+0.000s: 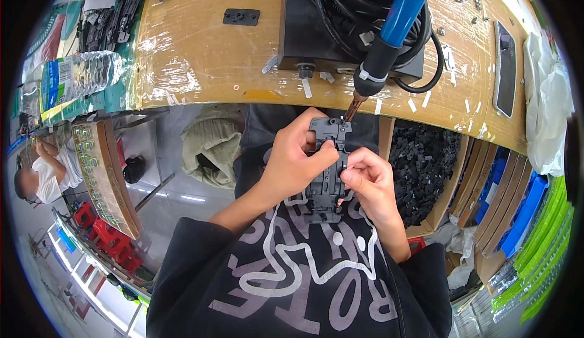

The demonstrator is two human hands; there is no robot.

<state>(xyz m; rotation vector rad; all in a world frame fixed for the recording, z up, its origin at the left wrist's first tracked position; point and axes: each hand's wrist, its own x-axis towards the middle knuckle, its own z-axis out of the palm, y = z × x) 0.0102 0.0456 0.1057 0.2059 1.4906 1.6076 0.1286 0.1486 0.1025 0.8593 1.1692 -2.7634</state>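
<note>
My left hand (pixel 300 154) grips a long black moulded plastic part (pixel 328 186) by its upper half, thumb across its face and fingers round its left side. The part stands lengthwise in front of my chest, just off the table's near edge. Close to its right edge is my right hand (pixel 371 180), thumb and forefinger pinched together; whatever lies between the fingertips is too small to make out. A blue and black rod-shaped tool (pixel 395 31) with cable ties slants down from above. Its coppery tip (pixel 351 109) meets or nearly meets the part's top right corner.
Behind the tool sits a black box (pixel 295 40) with coiled black cables. A flat black plate (pixel 241 17) lies on the table (pixel 182 58), a phone (pixel 505 67) at right. Below the table, a carton (pixel 444 207) holds small black pieces. A bottle (pixel 85 76) lies left; another person (pixel 52 170) sits beyond.
</note>
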